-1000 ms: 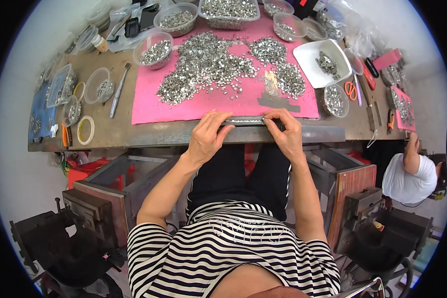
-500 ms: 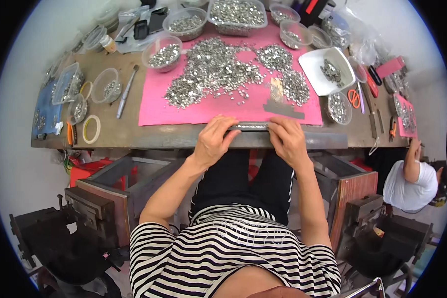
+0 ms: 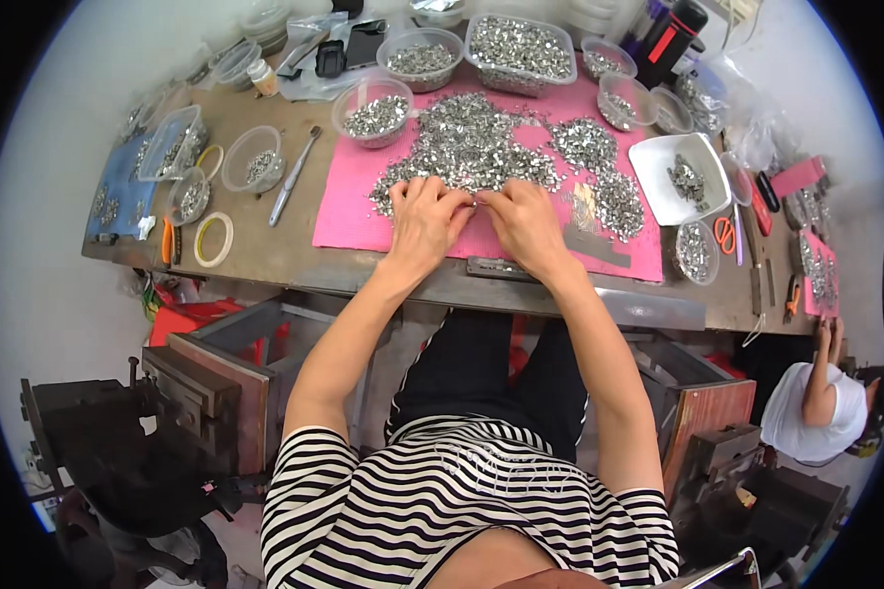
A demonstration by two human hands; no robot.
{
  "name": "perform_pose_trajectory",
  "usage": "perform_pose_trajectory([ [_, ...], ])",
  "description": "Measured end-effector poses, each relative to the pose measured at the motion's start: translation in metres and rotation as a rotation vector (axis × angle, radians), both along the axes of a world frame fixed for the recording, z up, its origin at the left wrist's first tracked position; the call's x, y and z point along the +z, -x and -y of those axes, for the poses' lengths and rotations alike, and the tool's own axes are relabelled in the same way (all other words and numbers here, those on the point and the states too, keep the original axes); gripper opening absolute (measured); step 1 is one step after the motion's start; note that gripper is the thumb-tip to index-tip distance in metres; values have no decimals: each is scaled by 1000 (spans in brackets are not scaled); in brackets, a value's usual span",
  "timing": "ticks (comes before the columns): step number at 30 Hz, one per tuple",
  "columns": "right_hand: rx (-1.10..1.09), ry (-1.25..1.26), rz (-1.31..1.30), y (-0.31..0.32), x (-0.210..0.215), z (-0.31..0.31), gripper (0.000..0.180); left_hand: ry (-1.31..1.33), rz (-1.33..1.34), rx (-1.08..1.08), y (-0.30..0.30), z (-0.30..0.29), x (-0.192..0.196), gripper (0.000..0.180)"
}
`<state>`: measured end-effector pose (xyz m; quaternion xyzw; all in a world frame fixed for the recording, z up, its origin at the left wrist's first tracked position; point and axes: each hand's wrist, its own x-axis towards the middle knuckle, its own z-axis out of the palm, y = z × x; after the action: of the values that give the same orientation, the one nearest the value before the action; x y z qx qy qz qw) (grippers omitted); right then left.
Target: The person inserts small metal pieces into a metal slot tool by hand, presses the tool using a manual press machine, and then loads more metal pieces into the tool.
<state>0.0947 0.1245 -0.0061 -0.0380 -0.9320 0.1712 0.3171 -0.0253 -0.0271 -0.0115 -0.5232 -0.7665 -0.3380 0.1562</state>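
My left hand [image 3: 425, 222] and my right hand [image 3: 526, 224] lie side by side on the pink mat [image 3: 349, 222], fingertips at the near edge of a big heap of small silvery metal pieces [image 3: 467, 152]. The fingers of both hands are bent and touch the pieces; I cannot tell whether either hand holds any. A narrow grey metal bar [image 3: 503, 268] lies on the mat's near edge, just below my right wrist, with neither hand on it.
Clear plastic tubs of metal pieces [image 3: 518, 46] line the table's far side. A white square tray [image 3: 680, 177] and red scissors [image 3: 725, 235] lie to the right, tape rings [image 3: 213, 240] and a tool [image 3: 292, 177] to the left. Another person [image 3: 813, 407] sits at lower right.
Both hands have left the metal bar at the table's near edge and moved forward onto the mat, to the edge of the heap. The view has tilted down toward the table.
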Motion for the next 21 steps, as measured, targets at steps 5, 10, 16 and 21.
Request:
perform_pose_trajectory([
  [5, -10, -13, 117, 6, -1, 3, 11, 26, 11, -2, 0, 11, -3, 15],
  [10, -20, 19, 98, 4, -2, 6, 9, -57, 62, 33, -2, 8, -3, 11],
  [16, -28, -25, 92, 10, -2, 12, 6, 23, 31, 61, -6, 3, -5, 14],
  [21, -50, 13, 117, 8, 1, 16, 8, -29, 122, 17, 2, 11, 4, 11],
])
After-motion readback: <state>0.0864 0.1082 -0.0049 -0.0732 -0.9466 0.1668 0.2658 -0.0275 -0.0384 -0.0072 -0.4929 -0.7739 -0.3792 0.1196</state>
